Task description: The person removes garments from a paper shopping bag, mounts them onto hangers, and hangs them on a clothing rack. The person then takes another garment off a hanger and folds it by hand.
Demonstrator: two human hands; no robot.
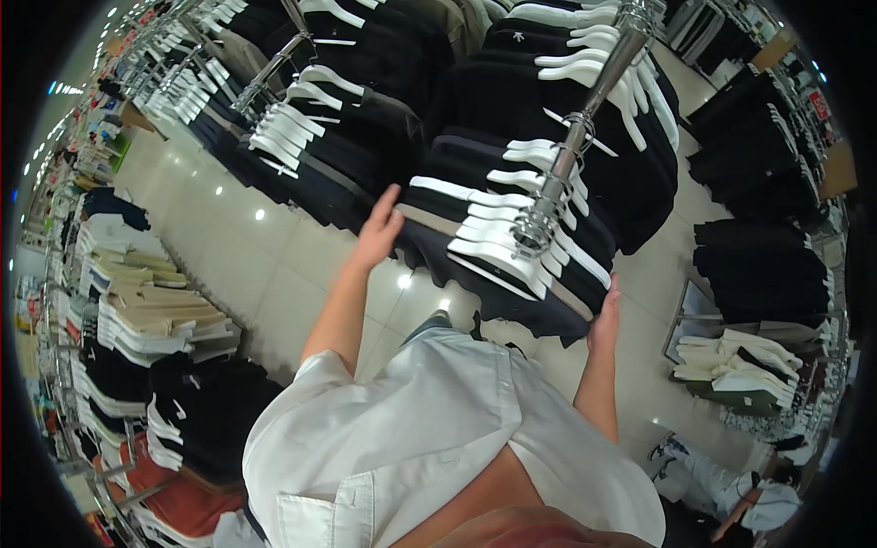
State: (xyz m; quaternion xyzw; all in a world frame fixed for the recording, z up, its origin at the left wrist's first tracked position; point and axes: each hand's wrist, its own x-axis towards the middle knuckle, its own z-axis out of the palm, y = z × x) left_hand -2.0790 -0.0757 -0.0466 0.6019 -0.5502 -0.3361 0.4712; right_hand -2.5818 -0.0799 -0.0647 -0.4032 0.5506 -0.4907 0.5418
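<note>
Several dark shirts [448,267] hang close together on white hangers [495,259] in front of me, at the near end of a metal rail [603,89]. My left hand [376,236] lies along their left shoulder edge, fingers stretched out and thumb apart. At the opposite shoulder edge, my right hand [604,320] rests with its fingers straight and pointing up. Both hands touch the sides of the row, and neither is wrapped round a garment. The right palm is partly hidden from view.
Another rail of dark clothes [320,173] stands close on the left. Beige and white shirts [155,310] hang farther left. Dark garments [754,265] line the right side. A person [731,489] is low at the bottom right. Shiny tiled floor [265,247] runs between the racks.
</note>
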